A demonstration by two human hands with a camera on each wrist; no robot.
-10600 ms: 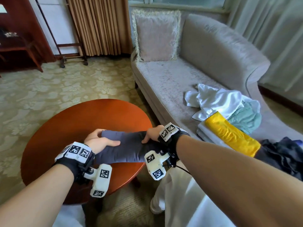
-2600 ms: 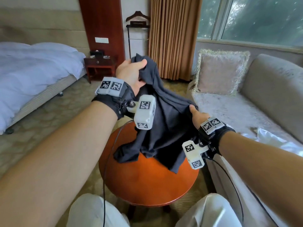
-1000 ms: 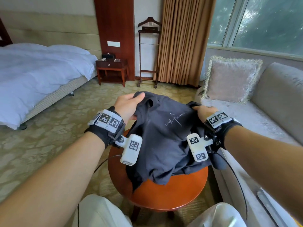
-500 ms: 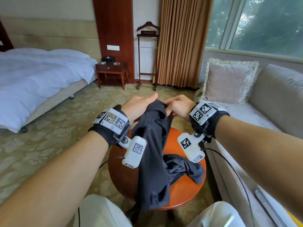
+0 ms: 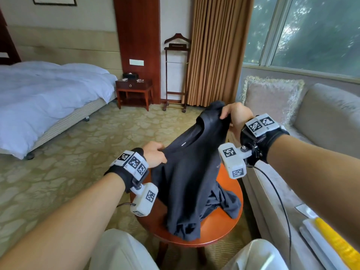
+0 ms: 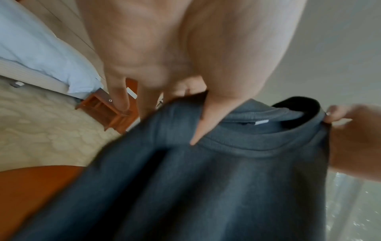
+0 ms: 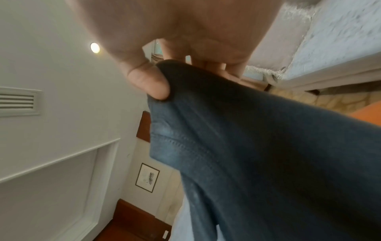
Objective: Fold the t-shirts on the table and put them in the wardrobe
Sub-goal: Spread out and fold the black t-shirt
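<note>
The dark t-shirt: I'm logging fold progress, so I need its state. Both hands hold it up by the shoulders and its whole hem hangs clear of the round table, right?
Not quite. The left hand and right hand do hold the dark t-shirt up by the shoulders, but its hem rests bunched on the round table, as the head view shows.

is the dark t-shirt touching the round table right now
Touching. In the head view the dark t-shirt, held up by both hands, has its lower end bunched on the round table.
</note>
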